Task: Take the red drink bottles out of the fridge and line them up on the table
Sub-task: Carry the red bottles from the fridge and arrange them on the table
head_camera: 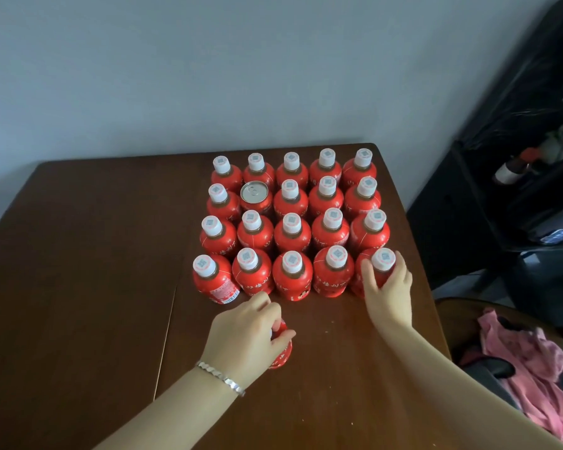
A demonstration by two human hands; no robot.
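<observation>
**Colours of the Bottle Array**

Each bottle (292,280): red body with white lettering; white cap (291,262) printed with a grey square. Can (255,191), beyond the left hand (241,336): silver top, red side. Desk (78,254): dark brown. Wall (208,76): pale grey-blue. Bracelet (221,378) behind the left hand: silver. Cloth (527,368), right of the right hand (389,293): pink.

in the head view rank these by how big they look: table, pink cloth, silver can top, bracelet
1. table
2. pink cloth
3. silver can top and bracelet: too close to rank. The bracelet is longer but thin, and it is nearer the camera.
</observation>
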